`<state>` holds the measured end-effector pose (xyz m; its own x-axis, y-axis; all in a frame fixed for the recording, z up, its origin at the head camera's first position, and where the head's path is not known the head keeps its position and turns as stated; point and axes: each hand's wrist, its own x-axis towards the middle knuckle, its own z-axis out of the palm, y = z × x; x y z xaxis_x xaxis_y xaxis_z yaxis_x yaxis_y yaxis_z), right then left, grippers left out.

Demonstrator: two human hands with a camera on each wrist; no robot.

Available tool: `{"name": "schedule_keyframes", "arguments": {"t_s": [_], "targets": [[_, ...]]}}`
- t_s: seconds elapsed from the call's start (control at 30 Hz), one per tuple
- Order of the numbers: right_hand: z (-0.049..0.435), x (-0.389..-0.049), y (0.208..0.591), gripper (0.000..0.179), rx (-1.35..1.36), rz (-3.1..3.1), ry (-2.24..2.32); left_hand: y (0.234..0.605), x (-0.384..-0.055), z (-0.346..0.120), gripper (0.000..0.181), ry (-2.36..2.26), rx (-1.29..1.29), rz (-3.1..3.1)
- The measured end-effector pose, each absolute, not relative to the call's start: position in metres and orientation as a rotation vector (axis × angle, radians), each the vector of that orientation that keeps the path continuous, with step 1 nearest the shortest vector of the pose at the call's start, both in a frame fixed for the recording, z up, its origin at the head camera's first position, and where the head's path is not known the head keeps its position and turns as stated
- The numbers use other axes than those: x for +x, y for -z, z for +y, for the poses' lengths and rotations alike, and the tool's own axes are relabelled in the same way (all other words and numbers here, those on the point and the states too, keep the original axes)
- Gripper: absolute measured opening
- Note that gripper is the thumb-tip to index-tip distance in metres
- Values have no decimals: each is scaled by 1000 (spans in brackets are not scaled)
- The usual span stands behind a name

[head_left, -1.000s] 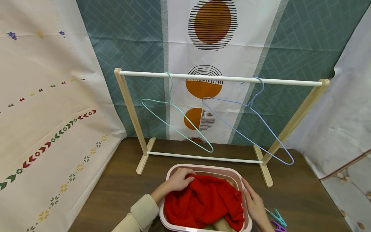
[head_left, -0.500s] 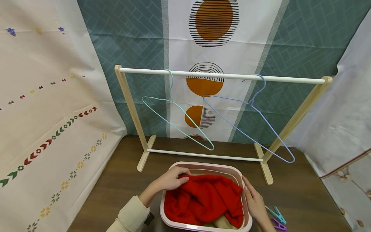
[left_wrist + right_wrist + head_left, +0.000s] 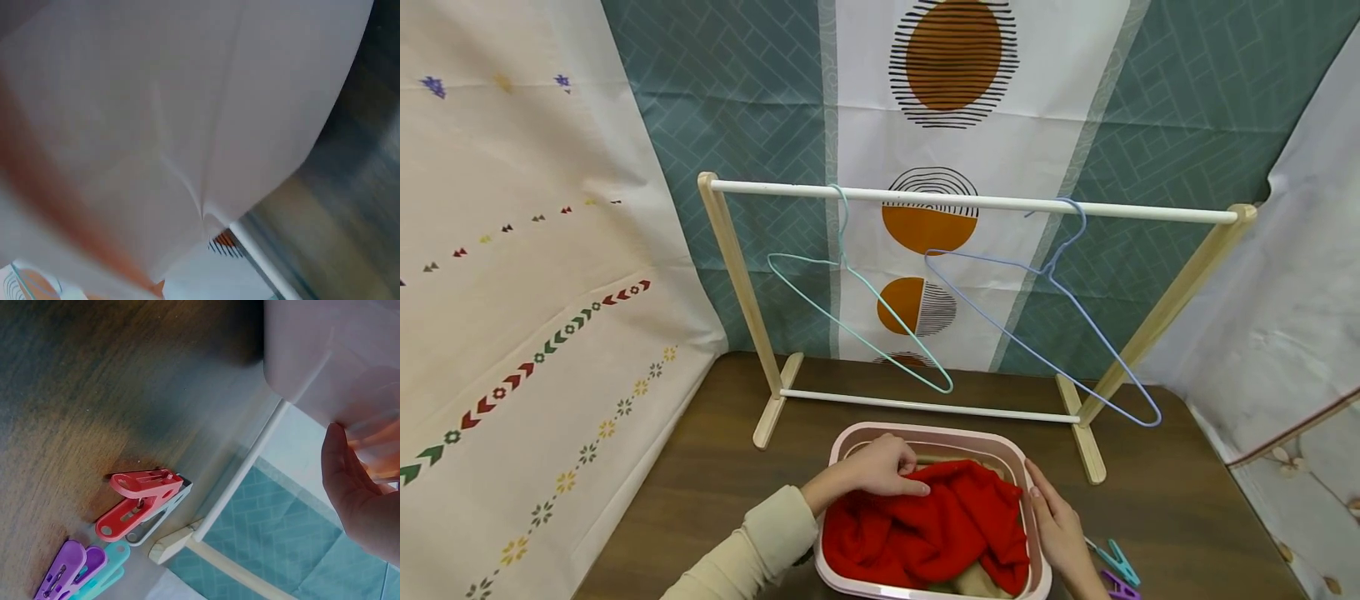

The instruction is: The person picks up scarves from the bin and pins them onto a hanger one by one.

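Observation:
A crumpled red cloth [image 3: 951, 521] lies in a pale pink basket [image 3: 925, 432], over beige fabric [image 3: 976, 581]. At the basket's upper left, my left hand [image 3: 880, 467] grips the cloth's edge between thumb and curled fingers. The fingertips are hidden. My right hand [image 3: 1060, 525] rests against the right side with fairly straight fingers, the thumb tip at the rim. In the right wrist view, fingers [image 3: 340, 472] touch the basket's outer wall [image 3: 306, 362]. The left wrist view is mostly the basket wall [image 3: 187, 125], blurred.
A wooden rack [image 3: 730, 275] behind carries a mint hanger [image 3: 880, 292] and a lavender hanger [image 3: 1067, 292] on its white bar [image 3: 970, 200]. Right of the basket lie a turquoise clothespin [image 3: 1118, 564], a purple one [image 3: 1120, 587], a red clothespin [image 3: 140, 500] and a grey one [image 3: 165, 515].
My left hand first shifted a little left, then moved right over the basket, bringing the red cloth's upper left edge with it. My right hand has stayed at the basket's right side.

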<state>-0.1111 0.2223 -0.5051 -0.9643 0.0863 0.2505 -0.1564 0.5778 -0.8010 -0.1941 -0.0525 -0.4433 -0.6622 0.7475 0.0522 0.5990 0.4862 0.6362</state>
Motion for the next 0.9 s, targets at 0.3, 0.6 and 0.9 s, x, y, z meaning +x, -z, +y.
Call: {"name": "schedule_keyframes", "arguments": {"t_s": [0.3, 0.6, 0.9], "targets": [[222, -111, 506, 35, 48, -2546, -1336, 443, -190, -55, 19, -790, 1254, 2596], [223, -111, 506, 36, 37, -2578, -1316, 426, -175, -67, 10, -987, 1451, 2733], [223, -112, 505, 36, 61, -2593, -1281, 406, -165, -75, 18, -1304, 1461, 2718]]}}
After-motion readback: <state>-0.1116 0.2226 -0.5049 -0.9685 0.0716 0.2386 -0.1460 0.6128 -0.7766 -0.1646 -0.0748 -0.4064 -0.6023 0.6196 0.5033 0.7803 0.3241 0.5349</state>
